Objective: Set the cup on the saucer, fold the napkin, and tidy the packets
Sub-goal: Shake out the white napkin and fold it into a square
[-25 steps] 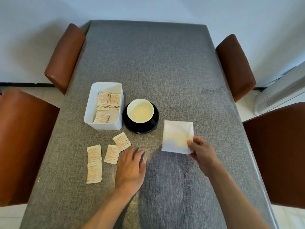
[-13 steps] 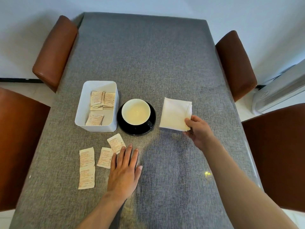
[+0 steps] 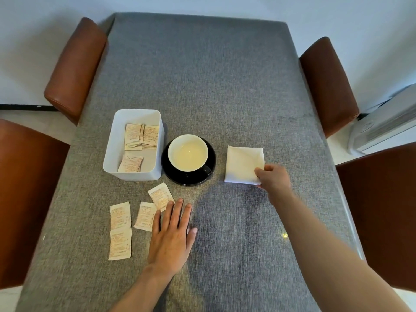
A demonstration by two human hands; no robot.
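A cup (image 3: 188, 152) with a pale inside stands on a black saucer (image 3: 209, 170) mid-table. Right of it lies a folded white napkin (image 3: 242, 163); my right hand (image 3: 273, 180) pinches its near right corner. A white box (image 3: 112, 154) left of the saucer holds several packets (image 3: 140, 137). Several more packets (image 3: 120, 230) lie loose on the cloth in front of the box. My left hand (image 3: 171, 235) rests flat beside them with fingers apart, its fingertips touching the edges of two packets (image 3: 160, 195).
The grey cloth-covered table (image 3: 202, 75) stretches away beyond the cup. Brown chairs stand at both sides: two on the left (image 3: 74, 66), two on the right (image 3: 328, 84). A white appliance (image 3: 382, 124) sits on the floor at far right.
My right hand slid the folded napkin away from me, up beside the saucer. My left hand has flattened out and sits close against the loose packets.
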